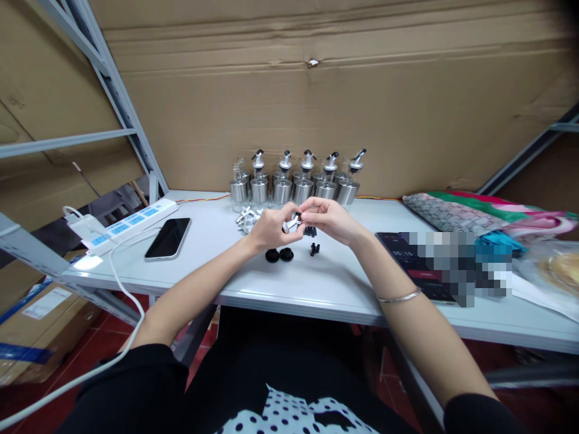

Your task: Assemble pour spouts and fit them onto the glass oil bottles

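Pinching small shiny metal spout [293,223] between both hands: left hand [271,229], right hand [328,218] | round black rubber discs [279,255] below

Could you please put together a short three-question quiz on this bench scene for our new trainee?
1. True or false: the phone lies to the right of both hands.
2. What do the left hand and right hand hold between them? A) a silver spout part B) a black cap C) a cable
3. What stands in a row against the cardboard behind the hands?

Key
1. False: it lies to their left, beside the power strip.
2. A.
3. Dispenser bottles with metal bases and pour spouts.
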Motion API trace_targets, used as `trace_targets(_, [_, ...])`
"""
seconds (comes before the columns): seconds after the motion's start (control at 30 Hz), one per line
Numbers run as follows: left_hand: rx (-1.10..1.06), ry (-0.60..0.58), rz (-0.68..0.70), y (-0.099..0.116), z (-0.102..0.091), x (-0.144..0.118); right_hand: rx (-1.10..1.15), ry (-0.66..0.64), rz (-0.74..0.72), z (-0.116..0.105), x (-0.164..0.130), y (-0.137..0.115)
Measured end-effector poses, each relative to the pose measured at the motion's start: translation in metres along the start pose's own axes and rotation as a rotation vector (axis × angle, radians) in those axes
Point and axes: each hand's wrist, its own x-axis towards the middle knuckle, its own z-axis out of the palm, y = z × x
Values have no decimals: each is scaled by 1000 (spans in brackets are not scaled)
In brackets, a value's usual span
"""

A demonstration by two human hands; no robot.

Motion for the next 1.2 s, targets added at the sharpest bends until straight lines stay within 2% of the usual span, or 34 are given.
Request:
trace_targets(0.37, [17,6,20,-2,1,-1,-18,-3,5,0,-1,-1])
trace_targets(0.73, [46,-16,-39,-3,2,-1,-18,-23,19,1,0,0])
trace_targets(1.0, [-38,-21,-24,-3,3,-1,23,4,39,0,0,1])
trace_targets(1.2, [-131,-2,-132,-4,6,-2,65,-5,29,2,-1,-1])
